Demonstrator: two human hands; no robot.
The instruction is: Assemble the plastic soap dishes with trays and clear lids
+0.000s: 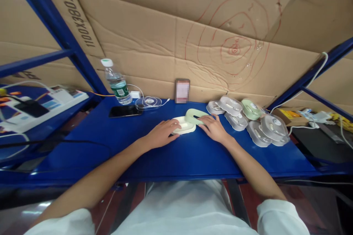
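Note:
A cream oval tray (188, 129) with a shallow hollow lies on the blue table in front of me. My left hand (163, 133) holds its left edge, with fingertips over the rim and the thumb along the near side. A pale green oval cover (190, 115) with a dark slot is tilted above the tray's right end, overlapping it. My right hand (213, 127) grips the cover's right side, fingers on top and thumb at the near edge. Whether the cover touches the tray I cannot tell.
Several clear-lidded oval cases (235, 120) are piled at the right, one with a green part (251, 108). At the back left stand a water bottle (118, 84), a black phone (125, 111) and a coiled white cable (149, 102). A small framed screen (182, 91) leans against the cardboard (143, 47).

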